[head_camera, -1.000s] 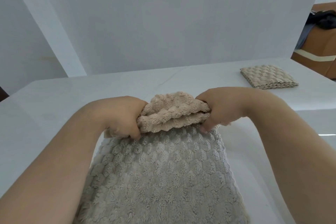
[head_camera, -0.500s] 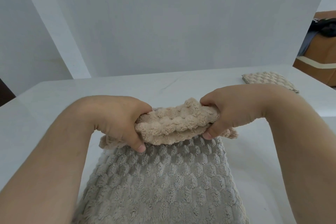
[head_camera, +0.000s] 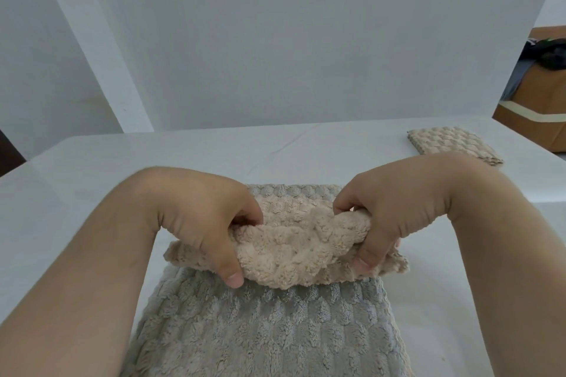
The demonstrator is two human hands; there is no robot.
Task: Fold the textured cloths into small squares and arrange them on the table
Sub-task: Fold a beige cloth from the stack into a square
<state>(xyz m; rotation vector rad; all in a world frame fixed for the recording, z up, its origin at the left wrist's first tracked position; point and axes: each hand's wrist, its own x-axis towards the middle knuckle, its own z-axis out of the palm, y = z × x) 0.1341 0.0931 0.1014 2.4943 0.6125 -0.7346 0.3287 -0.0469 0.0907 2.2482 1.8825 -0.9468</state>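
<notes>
**Table** [head_camera: 92,177]. White, smooth, faintly glossy top.
- The far edge runs straight across at 12 o'clock, against a plain white wall panel [head_camera: 306,40].
- A rounded corner sits at 9 to 10 o'clock, and the right edge falls away at 3 o'clock.
- White tabletop shows broadly at 9 and 3 o'clock of the cloths, and as a band at 12 o'clock beyond them.

**Grey cloth** [head_camera: 269,330]. Lies flat at 6 o'clock.
- It runs from the bottom of the view to a straight far hem just past the hands.
- The pile is plush, with rows of soft bumps and wavy side edges.
- Bare forearms enter from 7 and 5 o'clock, and the left one covers the cloth's near left corner.

**Beige cloth** [head_camera: 294,248]. At centre of view, bunched crosswise over the grey cloth's far half.
- Both ends reach just past the grey cloth's side edges.
- Whether it rests on the grey cloth or is lifted off it cannot be told.
- It is fluffy puffed-square pile, crumpled into a thick roll.

**Left hand** [head_camera: 196,211]. At 9 o'clock of the roll, fingers curled over the top and thumb pressed on the near side, gripping that end.

**Right hand** [head_camera: 398,208]. At 3 o'clock of the roll, curled the same way and gripping the other end.

**Folded beige cloth** [head_camera: 450,144]. At 2 o'clock near the far right corner, well apart from the roll.
- It is a flat square stack with layered edges and a waffle-like surface.
- The right wrist hides its near corner.

**Brown box** [head_camera: 545,119]. Off the table at 2 to 3 o'clock, with a pale band across it. Dark items on top are too blurred to identify.
</notes>
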